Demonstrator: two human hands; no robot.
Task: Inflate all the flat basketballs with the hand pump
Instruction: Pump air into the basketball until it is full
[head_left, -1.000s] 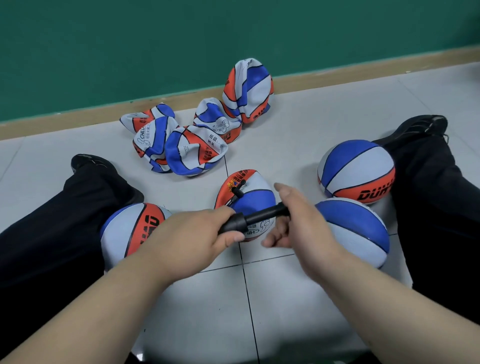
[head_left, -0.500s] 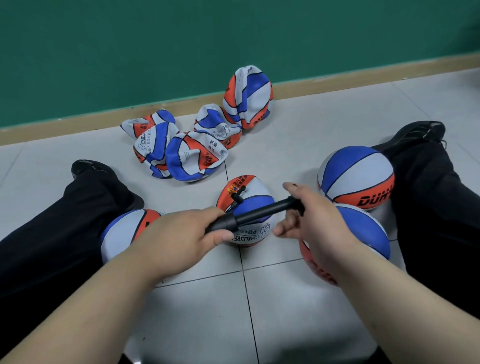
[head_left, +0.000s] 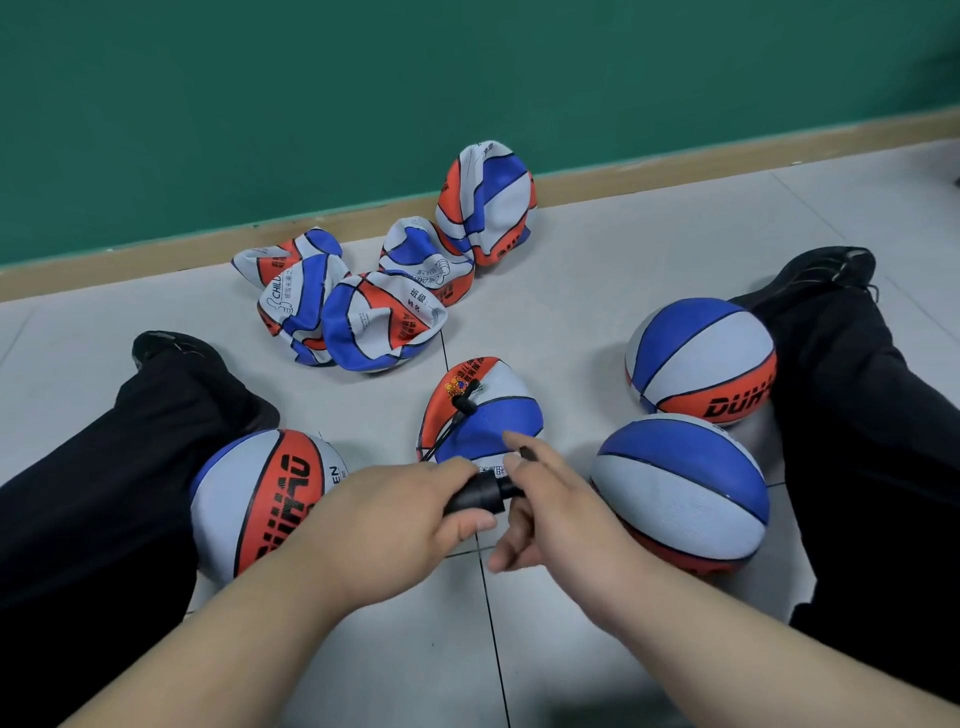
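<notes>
The part-inflated basketball (head_left: 483, 415) sits on the tiled floor (head_left: 571, 322) between your legs, and the thin hose of the black hand pump (head_left: 475, 493) runs to its orange panel. Your left hand (head_left: 400, 519) grips the pump barrel, and your right hand (head_left: 556, 509) curls round the handle, close against the barrel. Five crumpled flat basketballs (head_left: 379, 322) lie near the green wall (head_left: 363, 104), and three round basketballs (head_left: 696, 358) rest beside your legs.

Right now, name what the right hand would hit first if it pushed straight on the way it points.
The pump barrel, gripped by the left hand; the right hand, holding the pump handle, is almost against it. Past that, probably the part-inflated ball, though depth is unclear.
</notes>
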